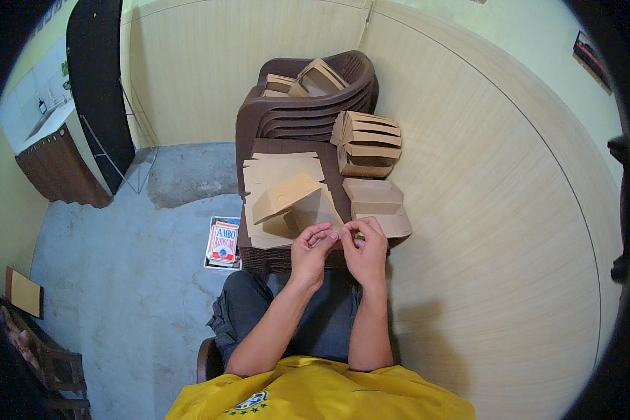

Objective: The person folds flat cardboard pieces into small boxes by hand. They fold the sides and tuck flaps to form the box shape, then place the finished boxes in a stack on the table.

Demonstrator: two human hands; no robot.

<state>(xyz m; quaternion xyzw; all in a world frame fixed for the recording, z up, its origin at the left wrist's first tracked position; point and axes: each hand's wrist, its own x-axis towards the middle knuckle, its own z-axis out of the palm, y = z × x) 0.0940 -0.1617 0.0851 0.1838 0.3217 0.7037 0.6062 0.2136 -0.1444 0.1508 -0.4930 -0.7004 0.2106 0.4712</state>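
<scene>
A partly folded brown cardboard box (292,194) stands tilted over a stack of flat cardboard blanks (257,231), one panel raised and its inside in shadow. My left hand (311,253) is closed at the box's near right corner, thumb and fingers pinched together there. Beside it, almost touching, my right hand (365,246) pinches the same corner with its fingertips. The fingers hide most of the small piece of card between them.
Stacked brown woven chairs (308,112) stand ahead, with folded boxes (320,78) on top. Nested cardboard trays (369,143) and another open tray (378,206) lie to the right, near the wood-panel wall (483,175). A white-and-red packet (222,242) sits in a crate on the floor.
</scene>
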